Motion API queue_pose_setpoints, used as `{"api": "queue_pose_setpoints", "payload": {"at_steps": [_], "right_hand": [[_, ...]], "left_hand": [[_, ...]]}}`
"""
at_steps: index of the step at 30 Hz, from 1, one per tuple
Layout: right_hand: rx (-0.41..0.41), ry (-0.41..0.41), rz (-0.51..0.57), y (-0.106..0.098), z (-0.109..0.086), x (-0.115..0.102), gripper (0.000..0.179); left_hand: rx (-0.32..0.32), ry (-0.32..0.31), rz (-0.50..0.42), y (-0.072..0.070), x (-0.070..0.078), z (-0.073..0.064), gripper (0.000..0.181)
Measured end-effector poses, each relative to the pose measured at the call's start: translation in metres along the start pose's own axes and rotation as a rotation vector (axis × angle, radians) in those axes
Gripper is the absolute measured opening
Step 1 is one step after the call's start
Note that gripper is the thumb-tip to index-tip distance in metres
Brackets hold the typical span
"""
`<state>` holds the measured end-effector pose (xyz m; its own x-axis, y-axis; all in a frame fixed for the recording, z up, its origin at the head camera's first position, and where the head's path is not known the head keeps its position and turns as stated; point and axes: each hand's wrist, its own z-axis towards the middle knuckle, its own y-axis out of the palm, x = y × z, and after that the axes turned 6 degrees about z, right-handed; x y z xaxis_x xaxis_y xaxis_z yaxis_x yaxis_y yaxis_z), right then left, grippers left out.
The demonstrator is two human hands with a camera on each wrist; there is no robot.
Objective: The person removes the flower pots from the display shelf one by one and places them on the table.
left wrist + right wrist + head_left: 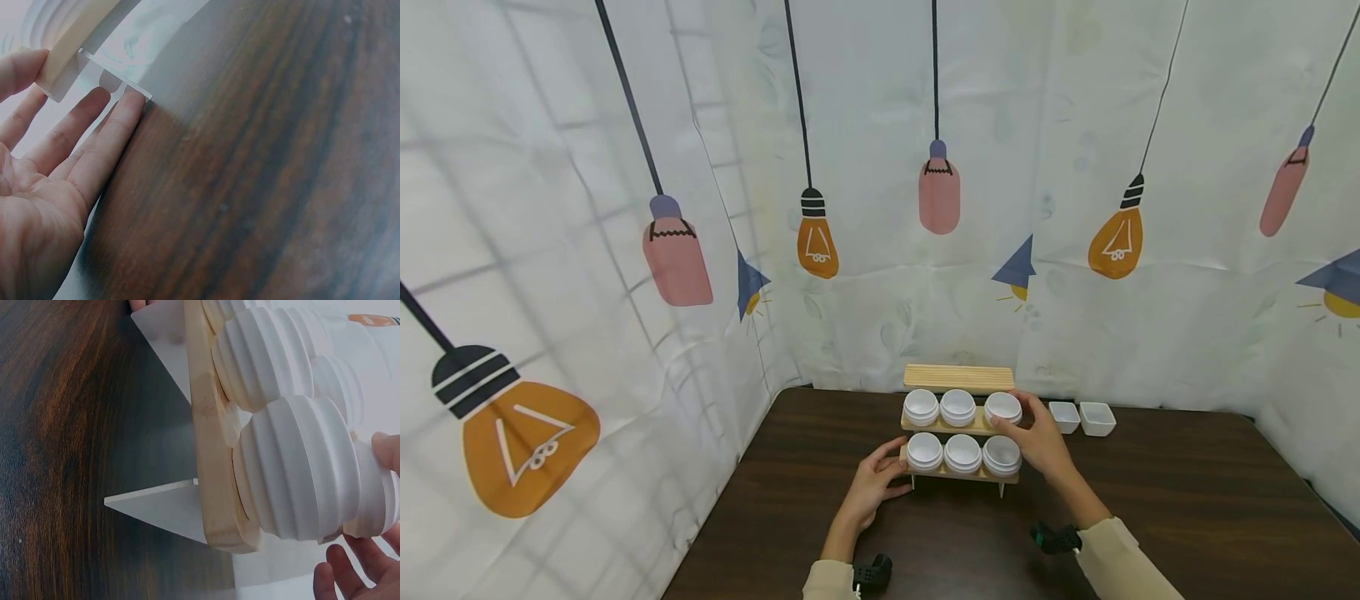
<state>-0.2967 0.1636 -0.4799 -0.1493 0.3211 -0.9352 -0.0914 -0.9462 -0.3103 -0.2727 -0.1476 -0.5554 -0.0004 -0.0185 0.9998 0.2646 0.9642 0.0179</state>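
A stepped wooden rack (961, 477) on clear supports carries white ribbed bowls in two rows. My left hand (871, 483) is at the left end of the lower tier; in the left wrist view its thumb meets the end of the wooden board (67, 53), with other fingers by the clear support (119, 76). At the upper tier's right end, my right hand (1037, 435) holds a white bowl (1002, 406), thumb in front and fingers behind. In the right wrist view, a lower-row bowl (297, 469) partly hides that grip.
An upper wooden board (958, 377) of the rack bears no bowls. Two small square white dishes (1097, 419) stand right of the rack on the dark wood table (1165, 492). A curtain printed with lamps (880, 317) hangs along the table's back and left sides.
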Motion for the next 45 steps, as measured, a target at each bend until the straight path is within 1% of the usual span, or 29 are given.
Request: {"api": "queue_pose_setpoints", "payload": {"at_steps": [12, 18, 34, 45], "right_hand": [[-0.012, -0.005, -0.011, -0.009, -0.001, 0.005, 0.071], [-0.010, -0.009, 0.011, -0.013, -0.003, 0.004, 0.070], [0.051, -0.042, 0.011, -0.021, -0.005, 0.007, 0.061], [0.058, -0.011, 0.001, -0.029, -0.008, 0.007, 0.065]], "left_hand": [[0.002, -0.002, -0.005, 0.001, -0.001, -0.001, 0.052], [0.005, -0.002, -0.003, 0.001, -0.001, -0.001, 0.052], [0.004, 0.001, -0.001, 0.000, 0.002, -0.001, 0.053], [0.006, 0.006, -0.004, 0.001, 0.001, -0.001, 0.052]]}}
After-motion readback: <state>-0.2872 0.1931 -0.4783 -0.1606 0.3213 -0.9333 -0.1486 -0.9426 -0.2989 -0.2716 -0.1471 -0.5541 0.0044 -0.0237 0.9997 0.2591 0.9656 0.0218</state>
